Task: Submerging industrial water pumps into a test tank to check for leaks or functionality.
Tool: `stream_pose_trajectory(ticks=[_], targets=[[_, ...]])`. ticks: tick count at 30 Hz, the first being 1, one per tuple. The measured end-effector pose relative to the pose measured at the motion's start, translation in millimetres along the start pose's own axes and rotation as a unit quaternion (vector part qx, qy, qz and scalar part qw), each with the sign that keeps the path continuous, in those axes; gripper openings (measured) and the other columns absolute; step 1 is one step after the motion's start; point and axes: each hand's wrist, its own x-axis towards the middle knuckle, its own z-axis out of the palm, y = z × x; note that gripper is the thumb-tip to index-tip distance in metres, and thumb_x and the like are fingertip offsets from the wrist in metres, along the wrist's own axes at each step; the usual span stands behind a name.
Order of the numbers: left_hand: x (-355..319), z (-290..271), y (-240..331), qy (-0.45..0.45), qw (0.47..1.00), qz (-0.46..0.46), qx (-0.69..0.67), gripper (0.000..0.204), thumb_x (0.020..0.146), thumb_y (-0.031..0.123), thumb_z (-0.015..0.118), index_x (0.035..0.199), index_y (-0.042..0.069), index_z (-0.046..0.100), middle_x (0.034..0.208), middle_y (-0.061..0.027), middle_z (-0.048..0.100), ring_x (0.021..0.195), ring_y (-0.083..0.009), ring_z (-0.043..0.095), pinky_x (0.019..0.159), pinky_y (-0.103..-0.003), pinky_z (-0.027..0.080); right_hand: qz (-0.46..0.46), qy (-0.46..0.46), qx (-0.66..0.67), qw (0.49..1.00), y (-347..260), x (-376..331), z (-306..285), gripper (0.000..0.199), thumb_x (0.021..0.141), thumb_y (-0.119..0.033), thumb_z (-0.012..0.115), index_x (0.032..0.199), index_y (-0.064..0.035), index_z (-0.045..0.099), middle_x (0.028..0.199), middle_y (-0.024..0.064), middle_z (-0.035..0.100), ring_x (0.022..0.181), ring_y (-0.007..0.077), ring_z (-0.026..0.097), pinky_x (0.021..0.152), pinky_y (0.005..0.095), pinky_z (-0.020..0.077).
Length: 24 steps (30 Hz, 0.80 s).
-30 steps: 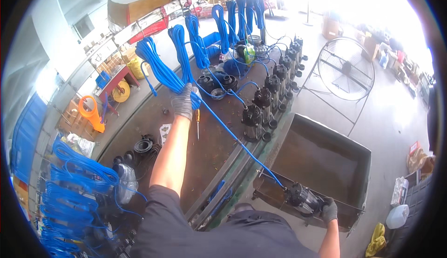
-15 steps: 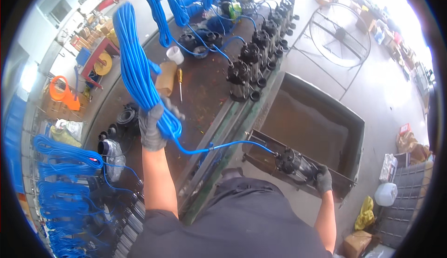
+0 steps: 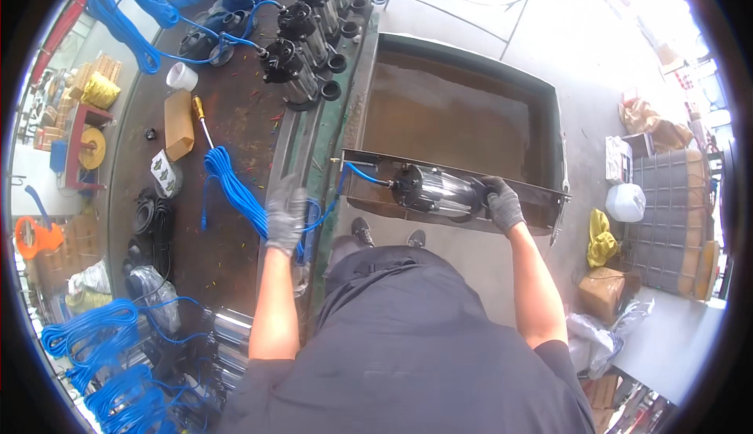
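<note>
A submersible pump (image 3: 439, 192) with a shiny metal body and black ends lies on its side in the narrow metal trough (image 3: 541, 213) along the near side of a water tank. My gloved right hand (image 3: 503, 203) grips the pump's right end. From its left end runs a blue cable, leading over the bench edge toward a bundled blue cable coil (image 3: 232, 189) on the brown bench (image 3: 223, 261). My gloved left hand (image 3: 286, 216), slightly blurred, is at the near end of that coil, fingers stretched out and not wrapped round it.
Brown water fills the tank (image 3: 558, 120). Several upright pumps (image 3: 289, 73) line the bench's far edge, with blue coils (image 3: 121, 30) beside them. A screwdriver (image 3: 202, 119), a cardboard piece (image 3: 179, 124), a white cup (image 3: 182, 77) and a power strip (image 3: 163, 174) lie on the bench.
The coil, raised in my left hand before, is now down on the bench and the hand has opened. The pump has turned level in the trough, still in my right hand. The view has shifted.
</note>
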Motion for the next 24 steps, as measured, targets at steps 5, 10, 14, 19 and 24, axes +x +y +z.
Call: stream_pose_trajectory(ticks=[5, 10, 14, 19, 24], targets=[[52, 70, 73, -0.245, 0.897, 0.258, 0.262, 0.048, 0.102, 0.047, 0.06, 0.133, 0.01, 0.065, 0.122, -0.0149, 0.071, 0.126, -0.0359, 0.06, 0.113, -0.05, 0.039, 0.0, -0.017, -0.006, 1.0, -4, -2, -4, 0.043, 0.093, 0.006, 0.046, 0.128, -0.0073, 0.068, 0.106, 0.011, 0.075, 0.082, 0.0163, 0.068, 0.071, 0.0328, 0.058], [58, 104, 80, -0.376, 0.838, 0.156, 0.363, 0.037, 0.102, 0.045, 0.057, 0.116, 0.013, 0.069, 0.1, -0.0152, 0.074, 0.099, -0.04, 0.069, 0.089, -0.055, 0.052, -0.025, 0.017, -0.071, 0.997, -3, -9, -8, 0.042, 0.091, 0.006, 0.045, 0.123, -0.0044, 0.069, 0.103, 0.0077, 0.074, 0.081, 0.0129, 0.067, 0.066, 0.0298, 0.0573], [53, 131, 65, -0.39, 0.836, 0.068, 0.38, 0.037, 0.105, 0.044, 0.053, 0.12, 0.014, 0.068, 0.103, -0.0174, 0.074, 0.102, -0.0395, 0.071, 0.086, -0.054, 0.056, -0.063, 0.053, -0.207, 0.975, -12, -13, -3, 0.035, 0.094, -0.011, 0.058, 0.127, -0.0067, 0.069, 0.114, 0.0209, 0.072, 0.105, 0.0348, 0.071, 0.096, 0.0441, 0.0552], [44, 136, 44, -0.373, 0.846, 0.032, 0.381, 0.036, 0.105, 0.043, 0.054, 0.115, 0.012, 0.069, 0.116, -0.0171, 0.072, 0.11, -0.0379, 0.069, 0.091, -0.052, 0.056, -0.022, 0.08, -0.346, 0.934, -35, -19, 17, 0.042, 0.096, -0.021, 0.059, 0.135, -0.009, 0.065, 0.12, 0.0231, 0.067, 0.112, 0.039, 0.068, 0.101, 0.0477, 0.0535], [33, 129, 38, -0.26, 0.901, 0.168, 0.304, 0.036, 0.099, 0.036, 0.065, 0.121, 0.009, 0.07, 0.122, -0.0141, 0.067, 0.111, -0.0348, 0.068, 0.094, -0.049, 0.056, -0.005, 0.105, -0.288, 0.952, -45, -28, 26, 0.037, 0.095, -0.017, 0.059, 0.131, -0.0065, 0.066, 0.119, 0.0225, 0.067, 0.105, 0.0383, 0.07, 0.096, 0.0477, 0.056]])
